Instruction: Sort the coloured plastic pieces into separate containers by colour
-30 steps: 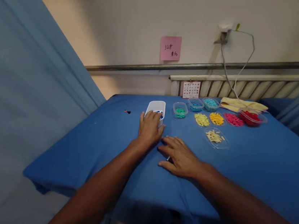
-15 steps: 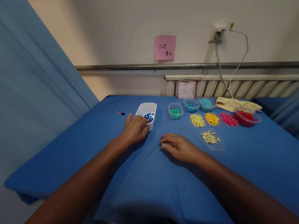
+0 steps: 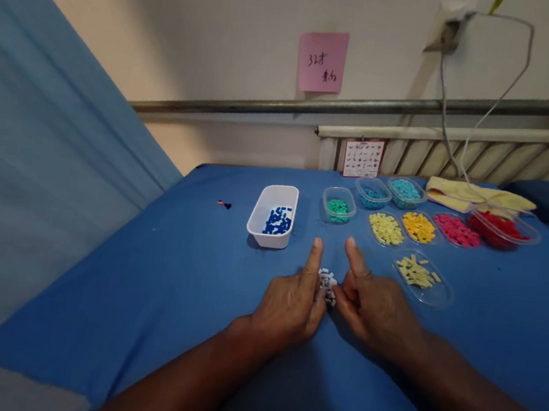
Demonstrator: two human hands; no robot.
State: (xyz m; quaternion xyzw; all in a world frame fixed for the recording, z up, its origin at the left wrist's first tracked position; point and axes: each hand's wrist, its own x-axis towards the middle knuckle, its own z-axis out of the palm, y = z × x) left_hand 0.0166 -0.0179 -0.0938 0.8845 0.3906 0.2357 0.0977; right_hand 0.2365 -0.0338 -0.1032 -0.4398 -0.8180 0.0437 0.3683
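A small heap of white and grey block-like pieces [image 3: 328,285] lies between my hands. My left hand [image 3: 290,304] is at its left, one finger stretched forward and the others lower, touching or close to the pieces. From the right, my right hand [image 3: 375,304] meets the heap the same way, one finger raised and another against the pieces. Neither hand is closed round anything I can see; the undersides of both are hidden. Beyond my left hand stands a white plastic tub [image 3: 260,210] with dark blue pieces [image 3: 277,221] in it.
Clear tubs hold green [image 3: 338,207], blue [image 3: 372,196] and light blue pieces [image 3: 405,189]. Lids bear pale yellow [image 3: 386,228], orange-yellow [image 3: 418,227] and pink pieces [image 3: 456,230]. Cream pieces [image 3: 415,271] lie nearer me. A red-filled tub [image 3: 499,230] and yellow cloth [image 3: 481,194] sit at right.
My left hand has left the white tub and moved right to the heap. The dark blue pieces show fully, and the white and grey heap has come into sight between both hands.
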